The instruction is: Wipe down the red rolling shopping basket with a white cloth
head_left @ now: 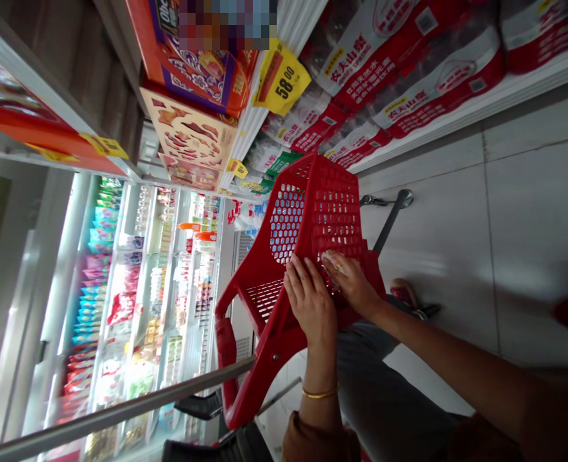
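Red plastic cart (307, 215) stood beside bottled-water packs (411, 106). Probably light, stiff, slick; handle (225, 340) looked the surest hold. Left hand (312, 308): fingers extended, nearly together, against cart. Right hand (355, 283): fingers curled near something pale (334, 262); pinch, couldn't tell.

A red shopping cart (307, 215) blocks the way directly beyond the left hand (313, 301) and right hand (353, 282) — its holes are too small for either. Packed water bottles (370, 64) crowd the upper right; free room lies over the floor tiles (442, 237) — past a metal leg (388, 221).
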